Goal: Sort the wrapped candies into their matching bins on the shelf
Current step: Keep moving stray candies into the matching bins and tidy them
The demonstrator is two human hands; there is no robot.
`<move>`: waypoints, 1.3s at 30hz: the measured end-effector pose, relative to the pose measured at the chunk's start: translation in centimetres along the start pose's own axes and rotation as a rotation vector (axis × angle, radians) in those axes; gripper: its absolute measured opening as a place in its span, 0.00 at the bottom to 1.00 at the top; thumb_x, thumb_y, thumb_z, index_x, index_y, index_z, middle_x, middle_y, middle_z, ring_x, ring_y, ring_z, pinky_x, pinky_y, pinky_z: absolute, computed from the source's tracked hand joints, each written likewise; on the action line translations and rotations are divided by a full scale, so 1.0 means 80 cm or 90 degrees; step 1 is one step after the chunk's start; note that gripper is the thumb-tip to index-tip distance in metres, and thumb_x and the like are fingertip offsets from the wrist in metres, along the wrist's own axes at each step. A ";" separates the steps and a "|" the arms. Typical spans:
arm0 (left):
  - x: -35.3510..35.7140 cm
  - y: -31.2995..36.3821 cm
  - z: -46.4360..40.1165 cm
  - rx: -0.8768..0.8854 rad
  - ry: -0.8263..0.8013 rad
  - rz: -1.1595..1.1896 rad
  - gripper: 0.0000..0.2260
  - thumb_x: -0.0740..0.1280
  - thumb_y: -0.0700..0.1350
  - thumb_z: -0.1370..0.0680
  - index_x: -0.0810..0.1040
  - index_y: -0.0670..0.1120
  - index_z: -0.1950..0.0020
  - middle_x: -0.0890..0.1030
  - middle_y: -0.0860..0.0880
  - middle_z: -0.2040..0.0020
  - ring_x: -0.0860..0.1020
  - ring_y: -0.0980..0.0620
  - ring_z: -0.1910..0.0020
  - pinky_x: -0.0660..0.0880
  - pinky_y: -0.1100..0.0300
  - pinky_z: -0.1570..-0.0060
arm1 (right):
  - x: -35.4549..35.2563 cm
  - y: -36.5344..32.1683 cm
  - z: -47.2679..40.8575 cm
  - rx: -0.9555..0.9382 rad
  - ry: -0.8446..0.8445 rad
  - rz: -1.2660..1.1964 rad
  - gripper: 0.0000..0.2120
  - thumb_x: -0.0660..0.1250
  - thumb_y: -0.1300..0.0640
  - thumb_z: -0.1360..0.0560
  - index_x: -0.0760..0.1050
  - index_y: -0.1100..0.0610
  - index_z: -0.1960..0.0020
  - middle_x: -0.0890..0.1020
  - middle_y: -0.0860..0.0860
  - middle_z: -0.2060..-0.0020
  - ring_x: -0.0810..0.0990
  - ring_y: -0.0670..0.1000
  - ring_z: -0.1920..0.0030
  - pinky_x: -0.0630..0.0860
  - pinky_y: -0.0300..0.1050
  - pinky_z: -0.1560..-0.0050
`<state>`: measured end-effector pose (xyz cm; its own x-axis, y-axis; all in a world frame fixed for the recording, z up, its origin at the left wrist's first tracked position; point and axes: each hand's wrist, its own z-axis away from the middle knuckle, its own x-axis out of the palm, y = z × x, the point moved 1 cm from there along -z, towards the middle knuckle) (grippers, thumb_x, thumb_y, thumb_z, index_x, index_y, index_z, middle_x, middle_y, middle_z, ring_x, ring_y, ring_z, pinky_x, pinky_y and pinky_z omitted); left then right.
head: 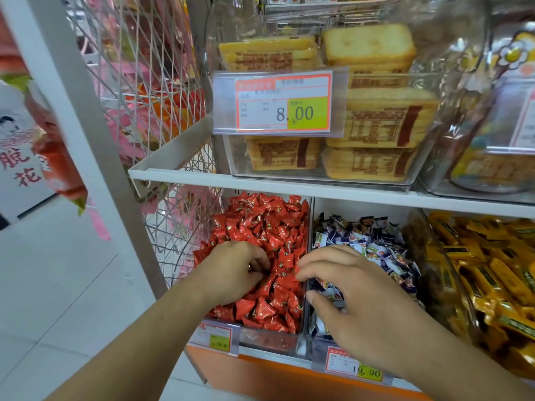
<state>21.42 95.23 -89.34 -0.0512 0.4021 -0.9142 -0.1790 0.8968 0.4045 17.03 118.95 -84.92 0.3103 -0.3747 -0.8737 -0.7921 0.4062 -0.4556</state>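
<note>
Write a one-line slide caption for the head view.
Left hand digs among red candies; right hand hovers beside them.

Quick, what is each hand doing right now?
Left hand: fingers curled into the red candies, pinching some.
Right hand: spread open over the blue-and-white candies; holds nothing visible.

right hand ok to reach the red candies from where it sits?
Probably yes. The right hand hovers over the blue-and-white candies, its fingertips already at the clear divider beside the red candies. Both bins are open-topped; only the left hand crowds part of the red pile.
</note>
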 end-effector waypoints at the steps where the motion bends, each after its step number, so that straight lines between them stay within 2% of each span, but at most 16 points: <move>1: -0.001 -0.001 0.000 0.005 -0.002 -0.010 0.12 0.72 0.43 0.22 0.85 0.57 0.42 0.83 0.60 0.51 0.76 0.65 0.55 0.63 0.82 0.58 | 0.000 0.000 0.000 0.000 0.000 -0.001 0.11 0.64 0.49 0.17 0.78 0.41 0.36 0.70 0.28 0.38 0.60 0.30 0.31 0.49 0.18 0.37; 3: -0.002 -0.004 0.000 0.007 -0.010 -0.019 0.13 0.71 0.43 0.21 0.85 0.58 0.39 0.85 0.60 0.47 0.78 0.63 0.50 0.68 0.77 0.51 | -0.001 0.000 0.000 -0.001 0.001 -0.001 0.11 0.64 0.50 0.17 0.78 0.41 0.36 0.70 0.28 0.38 0.59 0.29 0.31 0.49 0.18 0.37; 5: -0.004 -0.006 0.000 0.005 -0.028 -0.023 0.14 0.69 0.43 0.20 0.84 0.58 0.38 0.85 0.59 0.44 0.80 0.60 0.45 0.74 0.68 0.41 | -0.001 0.000 0.000 -0.001 -0.002 -0.002 0.11 0.64 0.50 0.17 0.77 0.40 0.36 0.70 0.28 0.38 0.59 0.29 0.31 0.48 0.18 0.37; 9: -0.003 -0.011 -0.001 -0.003 -0.056 -0.041 0.14 0.67 0.43 0.19 0.84 0.58 0.38 0.83 0.56 0.40 0.78 0.54 0.40 0.73 0.59 0.34 | -0.001 0.002 0.002 0.005 -0.006 0.002 0.12 0.63 0.50 0.17 0.76 0.39 0.35 0.68 0.26 0.36 0.59 0.28 0.31 0.48 0.18 0.37; 12: -0.004 -0.015 -0.001 -0.029 -0.071 -0.030 0.14 0.64 0.42 0.18 0.84 0.59 0.41 0.83 0.54 0.40 0.80 0.53 0.44 0.78 0.57 0.40 | 0.000 0.002 0.002 0.006 -0.009 0.005 0.12 0.63 0.49 0.17 0.76 0.39 0.34 0.67 0.26 0.36 0.58 0.28 0.31 0.48 0.18 0.37; 14: -0.008 -0.013 0.002 -0.048 -0.078 0.004 0.13 0.62 0.44 0.16 0.83 0.60 0.45 0.83 0.54 0.51 0.82 0.51 0.55 0.81 0.55 0.52 | 0.000 0.002 0.002 0.008 -0.010 0.006 0.12 0.63 0.49 0.16 0.75 0.39 0.34 0.67 0.26 0.35 0.58 0.28 0.31 0.48 0.18 0.37; 16: -0.013 -0.007 0.006 -0.058 -0.082 0.048 0.07 0.64 0.51 0.17 0.82 0.59 0.48 0.82 0.55 0.58 0.82 0.51 0.59 0.80 0.55 0.57 | 0.000 0.001 0.002 0.007 -0.009 0.006 0.12 0.63 0.49 0.17 0.75 0.39 0.34 0.67 0.26 0.35 0.58 0.28 0.31 0.49 0.18 0.37; 18: -0.016 -0.003 0.010 -0.047 -0.089 0.071 0.05 0.70 0.57 0.21 0.82 0.59 0.49 0.83 0.59 0.54 0.81 0.59 0.53 0.78 0.60 0.50 | 0.001 0.001 0.002 0.008 -0.009 0.007 0.12 0.63 0.49 0.17 0.75 0.39 0.34 0.67 0.26 0.35 0.59 0.29 0.31 0.49 0.19 0.36; 20: -0.017 -0.004 0.012 -0.036 -0.105 0.080 0.07 0.75 0.56 0.24 0.82 0.60 0.48 0.82 0.61 0.50 0.79 0.63 0.48 0.76 0.64 0.46 | 0.002 0.001 0.001 0.009 -0.010 0.008 0.12 0.63 0.49 0.17 0.75 0.38 0.34 0.67 0.26 0.35 0.59 0.29 0.31 0.51 0.21 0.35; 25: -0.027 -0.008 0.020 -0.041 -0.120 0.077 0.16 0.79 0.46 0.27 0.80 0.60 0.44 0.83 0.63 0.50 0.77 0.66 0.46 0.74 0.64 0.45 | 0.002 0.001 0.001 0.010 -0.009 0.008 0.13 0.63 0.49 0.17 0.74 0.38 0.34 0.67 0.26 0.35 0.59 0.29 0.30 0.52 0.23 0.33; 28: -0.029 -0.008 0.025 -0.018 -0.112 0.017 0.20 0.77 0.42 0.26 0.79 0.59 0.38 0.82 0.63 0.46 0.76 0.66 0.45 0.69 0.74 0.48 | 0.002 0.001 0.001 0.010 -0.011 0.008 0.13 0.64 0.50 0.17 0.75 0.38 0.35 0.67 0.26 0.36 0.60 0.29 0.31 0.52 0.20 0.35; 30: -0.028 -0.008 0.026 -0.015 -0.103 -0.003 0.20 0.76 0.41 0.25 0.79 0.58 0.37 0.81 0.63 0.44 0.76 0.66 0.44 0.67 0.76 0.50 | 0.002 0.001 0.001 0.008 -0.012 0.010 0.13 0.64 0.51 0.17 0.76 0.39 0.35 0.68 0.26 0.36 0.61 0.29 0.31 0.52 0.19 0.36; 33: -0.026 -0.007 0.027 -0.024 -0.071 0.014 0.17 0.76 0.41 0.25 0.81 0.59 0.41 0.82 0.63 0.47 0.77 0.65 0.45 0.72 0.70 0.47 | 0.002 0.001 0.002 0.009 -0.011 0.010 0.13 0.64 0.52 0.17 0.76 0.40 0.35 0.68 0.27 0.36 0.61 0.30 0.31 0.52 0.20 0.36; 36: -0.025 -0.008 0.028 -0.031 -0.013 0.045 0.12 0.76 0.45 0.25 0.83 0.61 0.47 0.82 0.64 0.49 0.78 0.65 0.47 0.75 0.68 0.47 | 0.001 0.001 0.002 0.007 -0.011 0.007 0.13 0.64 0.51 0.17 0.76 0.40 0.35 0.68 0.27 0.36 0.61 0.30 0.31 0.51 0.19 0.37; 39: -0.030 -0.005 0.029 -0.076 0.054 0.147 0.12 0.76 0.44 0.25 0.84 0.63 0.52 0.83 0.63 0.49 0.84 0.54 0.53 0.82 0.54 0.50 | 0.001 0.001 0.002 0.006 -0.010 0.007 0.13 0.64 0.51 0.17 0.76 0.40 0.35 0.68 0.27 0.36 0.60 0.29 0.31 0.49 0.17 0.38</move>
<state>23.88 94.33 -87.26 -0.1852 0.5719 -0.7992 -0.2672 0.7533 0.6009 17.11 119.11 -85.04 0.3098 -0.3573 -0.8811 -0.7904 0.4184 -0.4475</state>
